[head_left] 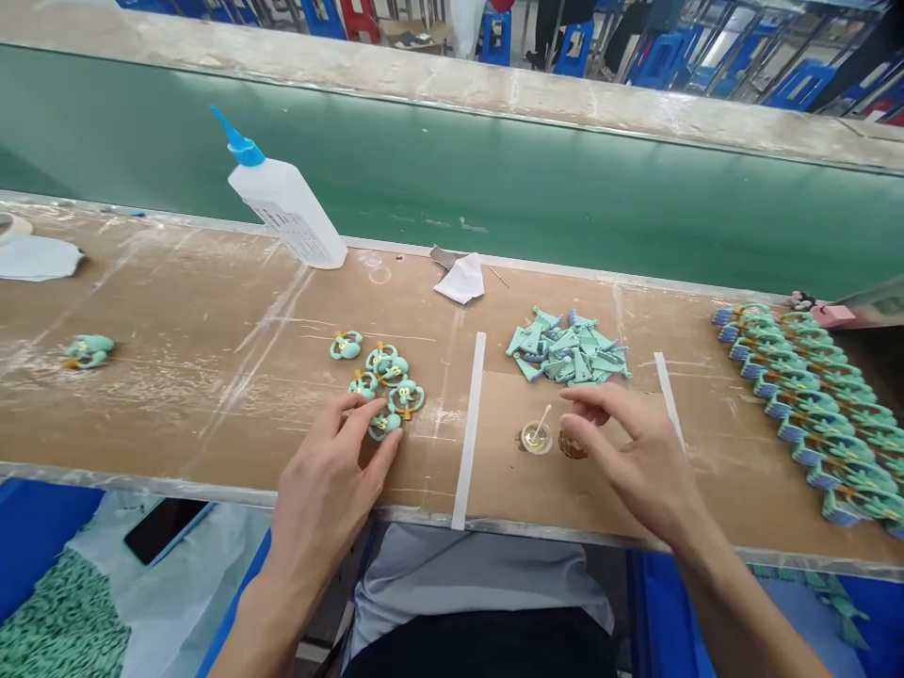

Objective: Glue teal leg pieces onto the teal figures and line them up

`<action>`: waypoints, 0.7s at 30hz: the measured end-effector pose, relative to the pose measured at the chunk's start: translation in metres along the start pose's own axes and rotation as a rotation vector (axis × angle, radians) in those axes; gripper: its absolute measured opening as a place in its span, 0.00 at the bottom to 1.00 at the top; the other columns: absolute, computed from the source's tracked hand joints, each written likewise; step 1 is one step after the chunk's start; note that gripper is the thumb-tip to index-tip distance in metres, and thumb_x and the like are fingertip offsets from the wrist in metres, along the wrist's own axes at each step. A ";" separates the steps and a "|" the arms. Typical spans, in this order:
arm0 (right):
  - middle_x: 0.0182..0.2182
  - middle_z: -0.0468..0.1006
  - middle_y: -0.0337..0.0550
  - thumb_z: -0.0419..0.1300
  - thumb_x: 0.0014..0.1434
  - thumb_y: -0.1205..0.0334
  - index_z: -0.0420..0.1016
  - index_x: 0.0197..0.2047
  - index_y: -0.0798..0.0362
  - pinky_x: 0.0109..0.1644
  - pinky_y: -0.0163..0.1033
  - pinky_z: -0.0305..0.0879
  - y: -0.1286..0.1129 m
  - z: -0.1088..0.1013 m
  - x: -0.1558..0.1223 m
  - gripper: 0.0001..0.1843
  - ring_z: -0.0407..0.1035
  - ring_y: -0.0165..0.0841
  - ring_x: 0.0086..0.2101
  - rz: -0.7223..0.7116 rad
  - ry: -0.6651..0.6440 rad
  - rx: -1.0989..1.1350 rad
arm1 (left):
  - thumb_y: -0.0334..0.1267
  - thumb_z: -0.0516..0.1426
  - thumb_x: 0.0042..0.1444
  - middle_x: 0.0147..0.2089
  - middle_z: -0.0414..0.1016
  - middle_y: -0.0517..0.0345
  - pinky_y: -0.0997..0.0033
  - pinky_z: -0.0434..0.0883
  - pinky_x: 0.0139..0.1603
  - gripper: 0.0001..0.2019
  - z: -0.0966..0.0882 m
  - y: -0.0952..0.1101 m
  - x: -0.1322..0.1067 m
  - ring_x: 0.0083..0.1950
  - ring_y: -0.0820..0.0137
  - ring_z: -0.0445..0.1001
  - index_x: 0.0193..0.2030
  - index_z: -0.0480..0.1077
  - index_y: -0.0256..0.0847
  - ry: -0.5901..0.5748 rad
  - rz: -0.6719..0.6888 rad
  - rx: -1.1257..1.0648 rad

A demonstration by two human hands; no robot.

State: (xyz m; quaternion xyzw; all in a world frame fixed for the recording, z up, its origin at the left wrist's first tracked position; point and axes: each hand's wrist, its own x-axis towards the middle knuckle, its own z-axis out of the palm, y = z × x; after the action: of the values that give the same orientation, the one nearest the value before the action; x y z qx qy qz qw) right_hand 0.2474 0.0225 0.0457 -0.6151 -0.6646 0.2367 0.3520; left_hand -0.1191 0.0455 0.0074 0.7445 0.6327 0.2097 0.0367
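My left hand point(331, 471) rests on the brown worktop point(212, 377), its fingertips pinching one teal toy head point(385, 424) at the near edge of a small cluster of teal heads point(388, 377). My right hand point(636, 452) hovers palm down with its fingers loosely spread, its fingertips over a small brown piece point(571, 446) without holding it. Just left of that piece sits a tiny glue dish with a white stick point(537, 435). Behind the dish lies a pile of teal body parts point(569, 348).
A white glue bottle with a blue nozzle point(282, 202) leans at the back left. Rows of finished teal figures point(812, 405) line the right side. One lone teal head point(86, 350) lies far left. A green conveyor belt point(494, 179) runs behind. A phone point(166, 527) lies below the table.
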 end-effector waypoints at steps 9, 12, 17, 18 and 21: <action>0.38 0.85 0.44 0.69 0.81 0.54 0.91 0.46 0.44 0.42 0.49 0.71 -0.008 0.026 0.003 0.10 0.79 0.44 0.39 -0.033 -0.074 0.017 | 0.56 0.61 0.80 0.71 0.83 0.43 0.45 0.79 0.67 0.24 -0.009 -0.003 0.000 0.68 0.42 0.84 0.73 0.78 0.46 -0.116 -0.059 -0.125; 0.41 0.88 0.45 0.68 0.83 0.56 0.91 0.46 0.43 0.45 0.51 0.73 -0.008 0.018 -0.004 0.11 0.80 0.45 0.43 -0.103 -0.099 -0.046 | 0.58 0.59 0.81 0.67 0.84 0.41 0.43 0.78 0.68 0.24 -0.006 -0.003 -0.002 0.65 0.41 0.84 0.69 0.78 0.44 -0.046 -0.121 -0.121; 0.43 0.89 0.46 0.67 0.84 0.56 0.88 0.46 0.44 0.47 0.52 0.72 -0.008 0.011 -0.011 0.11 0.78 0.46 0.43 -0.169 -0.098 -0.159 | 0.53 0.65 0.78 0.65 0.85 0.46 0.46 0.79 0.68 0.18 0.005 0.000 -0.006 0.65 0.46 0.84 0.65 0.79 0.47 -0.041 -0.093 -0.290; 0.43 0.89 0.45 0.67 0.84 0.56 0.88 0.45 0.44 0.47 0.52 0.72 -0.010 0.010 -0.011 0.12 0.78 0.46 0.42 -0.158 -0.098 -0.157 | 0.50 0.66 0.78 0.66 0.86 0.47 0.48 0.79 0.68 0.18 0.007 0.002 -0.007 0.65 0.47 0.85 0.67 0.78 0.47 -0.044 -0.079 -0.347; 0.41 0.89 0.43 0.69 0.83 0.56 0.88 0.44 0.44 0.46 0.51 0.71 -0.015 0.005 -0.008 0.12 0.79 0.45 0.42 -0.088 -0.078 -0.105 | 0.45 0.66 0.79 0.66 0.88 0.51 0.50 0.80 0.72 0.17 0.014 0.011 -0.013 0.66 0.51 0.87 0.70 0.80 0.51 -0.048 -0.040 -0.516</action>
State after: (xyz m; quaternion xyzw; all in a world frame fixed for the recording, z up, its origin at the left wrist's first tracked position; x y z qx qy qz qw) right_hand 0.2336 0.0129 0.0525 -0.5932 -0.7158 0.2095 0.3031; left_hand -0.1057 0.0342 -0.0055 0.7027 0.5718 0.3456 0.2445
